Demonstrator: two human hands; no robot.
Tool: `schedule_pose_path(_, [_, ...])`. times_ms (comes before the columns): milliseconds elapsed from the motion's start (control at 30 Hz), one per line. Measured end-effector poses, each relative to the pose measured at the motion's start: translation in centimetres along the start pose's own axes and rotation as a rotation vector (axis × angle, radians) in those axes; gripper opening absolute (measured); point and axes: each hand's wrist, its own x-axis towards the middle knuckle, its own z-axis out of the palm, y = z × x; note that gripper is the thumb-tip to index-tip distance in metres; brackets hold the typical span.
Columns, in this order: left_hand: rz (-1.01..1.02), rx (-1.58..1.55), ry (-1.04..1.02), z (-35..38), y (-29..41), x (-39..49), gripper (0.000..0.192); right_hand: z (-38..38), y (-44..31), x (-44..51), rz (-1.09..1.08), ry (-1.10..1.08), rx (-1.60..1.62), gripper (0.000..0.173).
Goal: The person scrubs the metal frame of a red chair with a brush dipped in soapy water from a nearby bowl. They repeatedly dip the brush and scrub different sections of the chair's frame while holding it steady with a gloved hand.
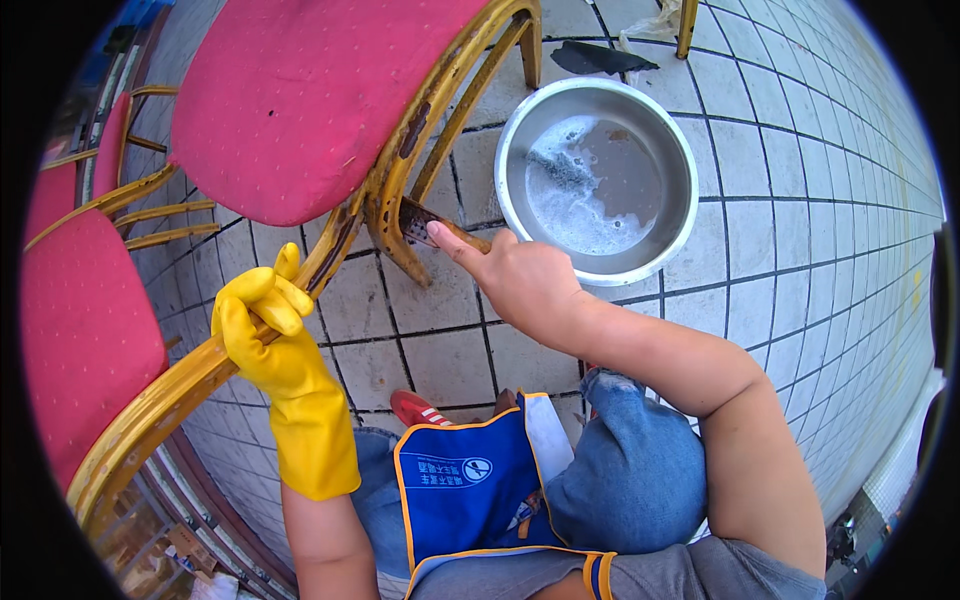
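My left hand (270, 322), in a yellow rubber glove, is closed around the gold-painted wooden frame (169, 390) of a chair with a red padded seat (285, 97). Dark patches show where the paint has worn off. My bare right hand (517, 281) holds a brush with a wooden handle (466, 235), its dark head against the lower part of the frame; the thumb lies along it. Right of that hand stands a round metal basin (596, 180) with murky, sudsy water and a grey scouring pad or similar clump (562, 171) in the foam.
More red-seated chairs (82, 322) stand at the left. Beyond the basin, a dark scrap (600, 58) and a crumpled plastic bag (664, 22) lie on the tiled floor (442, 360). A chair leg (686, 28) is at the top. My knees and a blue apron (465, 480) are below.
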Motion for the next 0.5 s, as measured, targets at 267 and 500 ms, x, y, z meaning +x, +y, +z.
schedule_pose_path(267, [-0.012,0.003,0.027,0.3,0.2,0.0,0.039,-1.0,-2.2,-0.5,0.065,0.067,-0.056,0.077])
schedule_pose_path(500, [-0.013,0.015,0.109,0.5,0.0,-0.1,0.040,0.5,0.2,-0.2,0.167,0.221,-0.053,0.078])
